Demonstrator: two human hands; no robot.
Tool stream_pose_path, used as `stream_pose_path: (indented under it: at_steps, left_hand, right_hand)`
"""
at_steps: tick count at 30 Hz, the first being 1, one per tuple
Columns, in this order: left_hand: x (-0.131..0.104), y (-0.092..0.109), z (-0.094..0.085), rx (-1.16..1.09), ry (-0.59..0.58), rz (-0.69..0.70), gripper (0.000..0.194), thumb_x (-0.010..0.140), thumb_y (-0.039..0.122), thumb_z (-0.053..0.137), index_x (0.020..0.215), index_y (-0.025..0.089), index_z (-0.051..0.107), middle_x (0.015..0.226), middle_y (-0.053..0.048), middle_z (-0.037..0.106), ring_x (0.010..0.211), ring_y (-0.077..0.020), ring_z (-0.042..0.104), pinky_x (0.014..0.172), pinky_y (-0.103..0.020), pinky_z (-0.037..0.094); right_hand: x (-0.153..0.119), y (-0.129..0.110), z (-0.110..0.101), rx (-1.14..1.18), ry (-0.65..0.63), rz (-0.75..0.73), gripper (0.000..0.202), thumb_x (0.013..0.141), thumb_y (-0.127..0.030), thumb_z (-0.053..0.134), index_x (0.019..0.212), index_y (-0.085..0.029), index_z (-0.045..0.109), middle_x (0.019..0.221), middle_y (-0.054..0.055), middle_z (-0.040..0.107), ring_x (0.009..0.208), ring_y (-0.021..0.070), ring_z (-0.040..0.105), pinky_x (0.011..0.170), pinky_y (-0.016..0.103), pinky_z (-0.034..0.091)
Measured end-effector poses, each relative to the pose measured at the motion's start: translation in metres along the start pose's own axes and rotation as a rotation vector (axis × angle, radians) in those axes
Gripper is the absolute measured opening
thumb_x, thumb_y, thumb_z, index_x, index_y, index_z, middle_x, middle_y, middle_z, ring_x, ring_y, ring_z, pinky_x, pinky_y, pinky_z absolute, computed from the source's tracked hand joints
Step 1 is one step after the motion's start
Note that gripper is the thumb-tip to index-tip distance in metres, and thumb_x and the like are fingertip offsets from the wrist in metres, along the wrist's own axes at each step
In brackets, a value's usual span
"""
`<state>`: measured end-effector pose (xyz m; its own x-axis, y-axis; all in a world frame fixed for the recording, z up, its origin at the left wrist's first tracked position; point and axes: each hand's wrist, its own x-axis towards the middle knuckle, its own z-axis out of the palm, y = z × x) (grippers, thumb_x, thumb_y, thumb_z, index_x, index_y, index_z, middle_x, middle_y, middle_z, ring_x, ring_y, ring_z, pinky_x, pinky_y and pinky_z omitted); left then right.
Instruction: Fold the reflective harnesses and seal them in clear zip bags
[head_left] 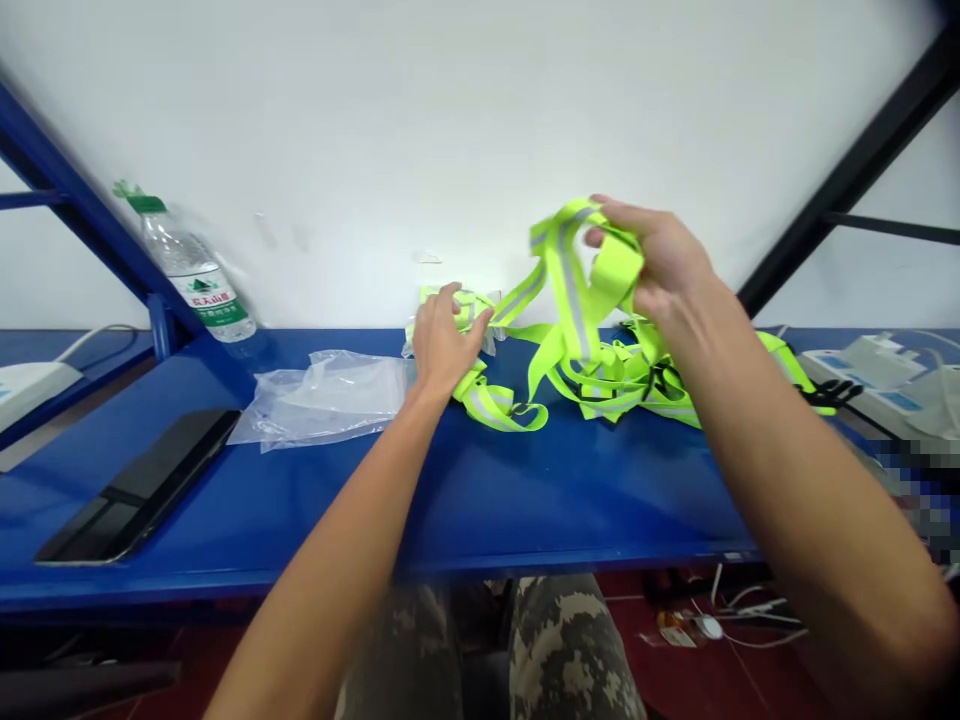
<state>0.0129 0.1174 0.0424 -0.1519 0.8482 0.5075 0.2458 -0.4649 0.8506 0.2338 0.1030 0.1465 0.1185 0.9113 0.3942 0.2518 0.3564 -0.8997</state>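
Note:
My right hand (667,255) is raised above the table, its fingers closed around a bunched loop of neon-yellow reflective strap (574,290) with a grey stripe. One length of the strap stretches from there towards my left hand (442,340). That hand lies low over another part of the yellow strap, thumb against it; its fingertips are partly hidden. Beneath the left hand, a short end with a small black fitting (499,408) curls on the table. A tangled pile of the same straps (622,385) with black buckles lies below my right hand.
Clear plastic bags (326,395) and a black phone-like device (142,485) lie on the blue table (555,510) at left. A water bottle (202,275) leans by the blue frame post. White power strips (885,370) with cables sit at right. A white wall stands behind.

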Motion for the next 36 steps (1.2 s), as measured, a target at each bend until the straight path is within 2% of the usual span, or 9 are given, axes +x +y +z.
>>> stream_pose_path:
  at_steps: [6,10,14,18,23,27,29,32,36]
  left_hand:
    - [-0.014,0.024,0.026,-0.372,-0.528,-0.182,0.07,0.067,0.027,0.085,0.13,0.02,0.054,0.094,-0.007,0.072,0.083,-0.0217,0.07,0.079,-0.034,0.054]
    - [-0.002,0.023,0.011,-0.59,-0.439,-0.362,0.066,0.069,0.022,0.083,0.128,0.02,0.054,0.072,0.001,0.068,0.063,-0.0164,0.067,0.07,-0.033,0.057]
    - [0.012,0.024,-0.006,-0.829,-0.313,-0.512,0.051,0.079,0.03,0.079,0.123,0.02,0.055,0.062,0.006,0.06,0.055,-0.0113,0.063,0.069,-0.028,0.058]
    - [0.012,0.024,-0.003,-0.929,-0.24,-0.496,0.043,0.084,0.03,0.074,0.121,0.022,0.055,0.075,0.002,0.068,0.071,-0.0133,0.071,0.079,-0.029,0.059]
    - [0.007,0.031,0.001,-0.987,-0.23,-0.503,0.043,0.091,0.012,0.062,0.132,0.021,0.051,0.101,-0.003,0.073,0.099,-0.0157,0.072,0.096,-0.033,0.056]
    - [0.01,0.031,-0.001,-0.973,-0.147,-0.505,0.06,0.091,0.008,0.059,0.145,0.024,0.038,0.117,-0.006,0.07,0.108,-0.018,0.07,0.1,-0.035,0.054]
    - [0.012,0.028,0.002,-0.929,-0.073,-0.488,0.073,0.091,0.014,0.063,0.152,0.03,0.026,0.126,-0.008,0.067,0.111,-0.0203,0.069,0.1,-0.037,0.054]
    - [0.007,0.024,0.01,-0.808,-0.07,-0.44,0.103,0.085,0.03,0.074,0.156,0.042,0.0,0.142,-0.01,0.057,0.121,-0.0251,0.064,0.102,-0.043,0.052]
    - [-0.009,0.017,0.022,-0.516,-0.383,-0.341,0.139,0.062,0.022,0.091,0.157,0.038,-0.009,0.154,-0.015,0.043,0.138,-0.0337,0.048,0.11,-0.051,0.043]
  right_hand:
    - [-0.016,-0.013,0.028,0.182,-0.242,0.091,0.044,0.075,-0.024,0.073,0.115,-0.024,0.057,0.095,0.002,0.068,0.071,0.0159,0.064,0.057,0.031,0.055]
    - [-0.002,-0.003,0.004,-0.018,-0.266,0.1,0.031,0.072,-0.018,0.075,0.102,-0.017,0.067,0.086,0.004,0.066,0.056,0.0112,0.054,0.053,0.031,0.052]
    - [0.007,0.017,-0.017,-0.394,0.005,0.074,0.042,0.069,-0.019,0.08,0.108,-0.015,0.068,0.101,0.011,0.069,0.075,0.02,0.063,0.072,0.042,0.055]
    - [-0.026,0.021,0.007,-0.593,0.117,-0.225,0.042,0.074,-0.022,0.072,0.115,-0.015,0.067,0.124,0.013,0.066,0.104,0.0268,0.064,0.089,0.042,0.053]
    - [-0.064,0.042,0.053,-0.652,-0.518,-0.148,0.029,0.075,-0.027,0.067,0.103,-0.019,0.072,0.103,0.009,0.075,0.098,0.0282,0.067,0.082,0.035,0.053]
    - [-0.056,0.059,0.048,-0.752,-0.725,-0.044,0.03,0.069,-0.019,0.068,0.099,-0.017,0.073,0.093,0.006,0.074,0.085,0.0229,0.066,0.07,0.027,0.049]
    - [-0.049,0.058,0.039,-0.732,-0.648,0.004,0.019,0.074,-0.03,0.071,0.084,-0.014,0.073,0.072,0.002,0.068,0.066,0.0172,0.06,0.059,0.025,0.042]
    - [-0.039,0.054,0.032,-0.504,-0.339,0.09,0.039,0.074,-0.052,0.073,0.07,-0.013,0.068,0.052,-0.002,0.051,0.05,0.0106,0.044,0.049,0.025,0.033]
    - [-0.021,0.055,0.029,-0.033,-0.058,0.14,0.045,0.069,-0.06,0.076,0.072,-0.017,0.065,0.058,0.0,0.055,0.051,0.0112,0.047,0.048,0.026,0.039]
